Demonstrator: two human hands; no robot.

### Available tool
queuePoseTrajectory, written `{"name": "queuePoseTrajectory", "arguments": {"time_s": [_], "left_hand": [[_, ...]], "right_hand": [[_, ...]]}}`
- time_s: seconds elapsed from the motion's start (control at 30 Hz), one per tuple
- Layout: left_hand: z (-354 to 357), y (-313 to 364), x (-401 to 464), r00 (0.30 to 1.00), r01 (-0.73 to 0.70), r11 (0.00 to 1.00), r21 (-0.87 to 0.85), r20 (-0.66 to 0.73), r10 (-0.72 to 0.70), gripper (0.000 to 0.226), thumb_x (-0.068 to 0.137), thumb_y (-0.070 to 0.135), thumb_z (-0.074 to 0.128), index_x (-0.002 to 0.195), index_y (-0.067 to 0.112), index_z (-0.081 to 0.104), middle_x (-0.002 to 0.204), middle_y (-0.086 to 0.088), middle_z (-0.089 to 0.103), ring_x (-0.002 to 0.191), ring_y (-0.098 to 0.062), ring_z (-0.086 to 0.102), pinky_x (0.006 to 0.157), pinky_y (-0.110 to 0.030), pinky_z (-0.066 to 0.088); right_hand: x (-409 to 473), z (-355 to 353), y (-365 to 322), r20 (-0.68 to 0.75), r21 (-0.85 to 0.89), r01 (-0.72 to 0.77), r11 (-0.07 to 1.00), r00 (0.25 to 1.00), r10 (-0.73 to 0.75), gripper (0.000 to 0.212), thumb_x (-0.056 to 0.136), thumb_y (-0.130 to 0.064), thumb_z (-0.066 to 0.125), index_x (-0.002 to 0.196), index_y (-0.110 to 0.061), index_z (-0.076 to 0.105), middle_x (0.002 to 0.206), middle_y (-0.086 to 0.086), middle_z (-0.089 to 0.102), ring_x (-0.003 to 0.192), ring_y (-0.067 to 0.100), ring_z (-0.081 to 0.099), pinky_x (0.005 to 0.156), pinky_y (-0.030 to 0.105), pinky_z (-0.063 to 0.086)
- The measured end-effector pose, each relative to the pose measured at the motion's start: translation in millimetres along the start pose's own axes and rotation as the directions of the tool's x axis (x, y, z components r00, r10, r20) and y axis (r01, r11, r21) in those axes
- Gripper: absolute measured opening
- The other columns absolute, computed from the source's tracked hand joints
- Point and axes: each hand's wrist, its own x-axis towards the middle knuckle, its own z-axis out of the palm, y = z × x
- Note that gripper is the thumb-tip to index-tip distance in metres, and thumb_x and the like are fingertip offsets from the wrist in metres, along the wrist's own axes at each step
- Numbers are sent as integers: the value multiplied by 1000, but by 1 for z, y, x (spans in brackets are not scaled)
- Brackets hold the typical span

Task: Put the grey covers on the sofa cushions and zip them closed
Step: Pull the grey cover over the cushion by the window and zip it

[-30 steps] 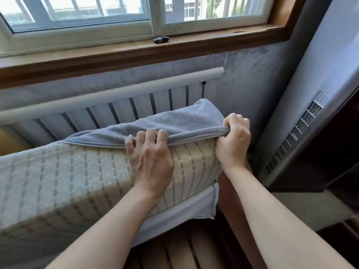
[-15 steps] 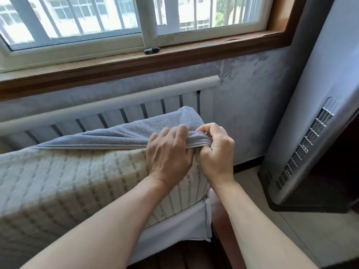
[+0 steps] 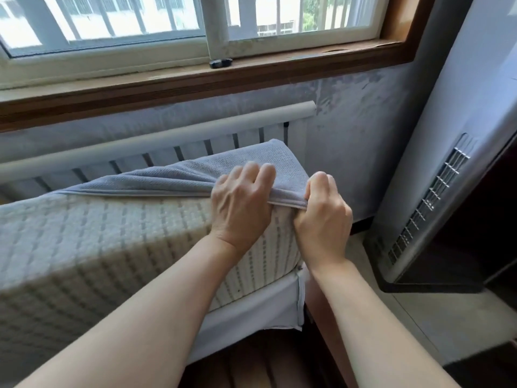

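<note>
Head view: left hand (image 3: 240, 205) and right hand (image 3: 321, 217) clamp the grey knitted cover's edge (image 3: 237, 169) at the pale quilted cushion's (image 3: 112, 236) right corner; best tug evenly downward.

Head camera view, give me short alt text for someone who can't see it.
Two bare hands pull a grey cover over the corner of a pale woven sofa cushion: the left hand grips the cover's edge from above and the right hand pinches it at the corner. Behind are a white radiator and a wood-framed window.
</note>
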Motion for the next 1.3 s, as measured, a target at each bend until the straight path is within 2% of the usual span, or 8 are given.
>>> {"name": "queuePoseTrajectory", "arguments": {"time_s": [0.17,0.43,0.57,0.77,0.93,1.03,1.13,1.3], "left_hand": [[-38,-68,-30,933,359,929,87,-61,-355,24,66,6,44,82,16,58,83,-7,63,81,-31,56,73,-37,34],[-45,-77,-33,937,344,933,-102,-20,-348,24,61,-6,59,74,12,50,59,-3,51,56,-28,51,60,-28,30],[-56,-98,-35,946,322,945,-50,56,-319,20,65,-7,54,73,11,53,76,-7,57,69,-31,53,61,-31,36],[-80,-178,-36,942,244,924,293,155,-298,15,74,8,49,80,16,59,86,-5,60,85,-30,54,73,-37,33],[-86,-237,-42,935,319,937,143,112,-335,14,75,12,38,81,20,46,71,-3,65,67,-31,58,60,-31,26],[-81,-259,-37,891,404,910,89,188,-414,13,81,10,43,82,21,48,80,-2,67,77,-29,60,64,-32,28],[-88,-282,-40,905,334,938,96,246,-348,12,89,19,41,78,20,47,91,-4,67,91,-26,61,74,-33,27],[-126,-313,-71,984,98,990,-104,161,-81,32,90,41,54,74,19,36,59,-8,61,60,-38,59,54,-31,26]], "right_hand": [[-8,-9,-5,29,-176,116,977,993,-113,36,46,21,59,57,-9,42,59,10,47,49,29,43,54,26,23],[-25,10,-68,109,-73,242,967,966,-234,26,75,2,36,84,-4,60,82,11,56,74,29,53,66,34,39],[-20,24,-108,256,-25,264,964,934,-250,22,72,8,57,89,-2,66,90,14,60,80,32,59,68,36,48],[-22,55,-167,530,-43,392,919,789,-312,28,84,0,36,99,-11,58,111,9,54,104,29,46,84,35,34],[-30,88,-222,546,-57,401,914,779,-308,37,92,-7,29,121,-14,52,118,6,51,111,25,43,91,32,32],[-41,109,-256,524,-155,291,944,834,-171,30,92,-7,30,114,-13,50,121,8,46,113,26,40,92,34,32],[-52,130,-289,486,-168,154,974,873,-54,25,95,-11,31,112,-15,50,122,6,49,117,26,39,95,36,26],[-73,131,-303,376,71,114,991,917,-133,10,78,-13,47,81,-22,50,83,-2,56,90,24,49,77,31,20]]}}
